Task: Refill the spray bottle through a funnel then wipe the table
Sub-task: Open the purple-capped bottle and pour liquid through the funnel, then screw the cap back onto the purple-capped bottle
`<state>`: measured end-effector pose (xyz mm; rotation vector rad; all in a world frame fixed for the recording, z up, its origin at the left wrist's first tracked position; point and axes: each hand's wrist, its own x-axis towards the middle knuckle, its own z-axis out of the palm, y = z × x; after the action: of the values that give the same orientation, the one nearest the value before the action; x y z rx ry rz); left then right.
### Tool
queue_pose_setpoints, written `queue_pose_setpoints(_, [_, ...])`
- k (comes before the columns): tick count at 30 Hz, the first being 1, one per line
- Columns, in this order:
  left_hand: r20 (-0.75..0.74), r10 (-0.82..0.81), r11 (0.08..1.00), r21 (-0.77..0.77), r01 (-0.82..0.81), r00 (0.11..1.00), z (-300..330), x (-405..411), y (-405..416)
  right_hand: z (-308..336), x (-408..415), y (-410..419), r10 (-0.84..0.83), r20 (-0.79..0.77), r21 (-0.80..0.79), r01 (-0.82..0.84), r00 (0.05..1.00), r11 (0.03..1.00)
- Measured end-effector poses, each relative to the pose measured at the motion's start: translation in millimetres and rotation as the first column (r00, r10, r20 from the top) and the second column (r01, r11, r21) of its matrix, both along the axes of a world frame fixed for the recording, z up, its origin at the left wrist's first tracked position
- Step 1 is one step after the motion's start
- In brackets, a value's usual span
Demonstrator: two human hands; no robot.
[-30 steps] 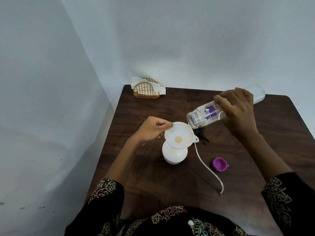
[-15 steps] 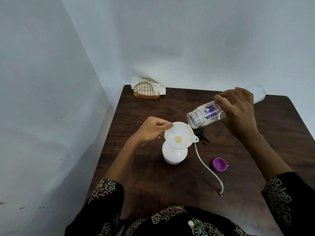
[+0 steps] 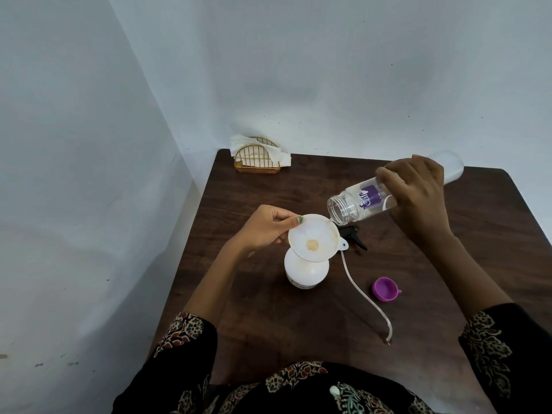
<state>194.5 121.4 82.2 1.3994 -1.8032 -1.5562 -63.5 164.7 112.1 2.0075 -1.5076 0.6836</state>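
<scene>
A white spray bottle [image 3: 306,271] stands upright on the dark wooden table [image 3: 298,324] with a white funnel [image 3: 313,237] seated in its neck. My left hand [image 3: 265,227] pinches the funnel's left rim. My right hand [image 3: 418,195] grips a clear water bottle [image 3: 355,204] with a purple label, tipped nearly flat, its open mouth just above the funnel's right rim. No stream of liquid is visible. The black spray head [image 3: 354,236] with its long white tube [image 3: 364,297] lies on the table right of the bottle.
A purple cap [image 3: 385,288] lies on the table to the right of the tube. A gold wire holder with white napkins [image 3: 257,158] stands at the far left corner against the wall. White walls close in at left and behind.
</scene>
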Motion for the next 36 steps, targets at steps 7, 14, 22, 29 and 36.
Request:
queue_pose_setpoints(7, [-0.002, -0.015, 1.0, 0.014, 0.015, 1.0, 4, 0, 1, -10, 15, 2, -0.071, 0.319, 0.212, 0.002, 0.945, 0.977])
queue_pose_setpoints(14, [0.005, -0.024, 0.997, -0.076, 0.024, 1.0, 20, -11, -6, 8, 34, -2, -0.219, 0.852, 0.337, -0.178, 0.476, 0.924])
queue_pose_setpoints(22, [-0.293, -0.244, 0.961, -0.198, 0.191, 0.924, 91, -71, -10, 35, 41, -18, -0.116, 0.98, 0.192, -0.613, 0.163, 0.766])
queue_pose_setpoints(29, [-0.326, -0.162, 0.963, -0.256, 0.078, 0.931, 93, -95, -21, 39, 29, -17, -0.211, 0.867, 0.45, -0.527, 0.452, 0.721])
queue_pose_setpoints(36, [-0.335, -0.053, 0.962, -0.27, -0.041, 0.941, 91, -84, -39, -25, -28, 13, -0.473, 0.24, 0.93, -0.06, 0.848, 0.364])
